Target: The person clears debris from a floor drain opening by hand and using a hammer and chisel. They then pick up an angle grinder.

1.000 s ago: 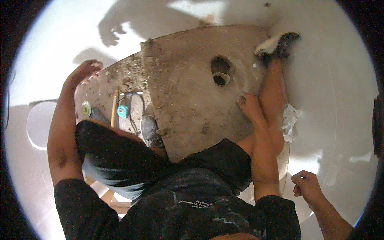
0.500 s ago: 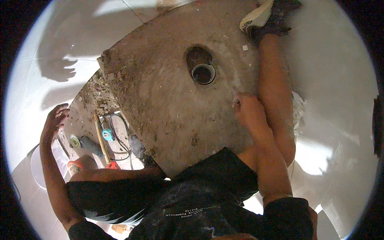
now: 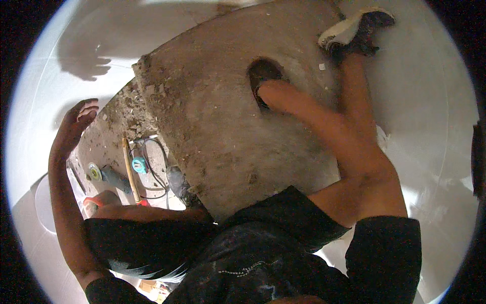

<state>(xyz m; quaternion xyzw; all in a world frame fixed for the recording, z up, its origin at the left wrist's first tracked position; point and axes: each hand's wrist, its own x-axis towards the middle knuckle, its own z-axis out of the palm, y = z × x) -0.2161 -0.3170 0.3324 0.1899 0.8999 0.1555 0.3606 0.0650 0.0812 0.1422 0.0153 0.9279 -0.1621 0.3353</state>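
Observation:
My right hand [image 3: 271,95] is down in the round hole [image 3: 264,67] in the brown slab [image 3: 212,131]. Its fingers are out of sight there, and the pipe mouth in the hole is mostly covered by the hand and wrist. Whether it holds anything cannot be seen. Out at the left, my left hand [image 3: 83,117] is raised beside the pale wall, fingers loosely bent and apart, with nothing visible in it. My right leg [image 3: 357,91] stretches along the slab's right side, ending in a white and dark shoe [image 3: 347,31].
At the left lie an angle grinder [image 3: 114,178], a long wooden-handled tool [image 3: 129,169], a teal tape measure [image 3: 139,165] and a black cable [image 3: 163,157]. A whitish bucket [image 3: 44,205] stands behind my left forearm. Loose rubble [image 3: 124,109] lines the slab's broken left edge.
My right hand has gone from beside my right knee, where its fingers were closed, up and left into the hole. The left hand has risen slightly.

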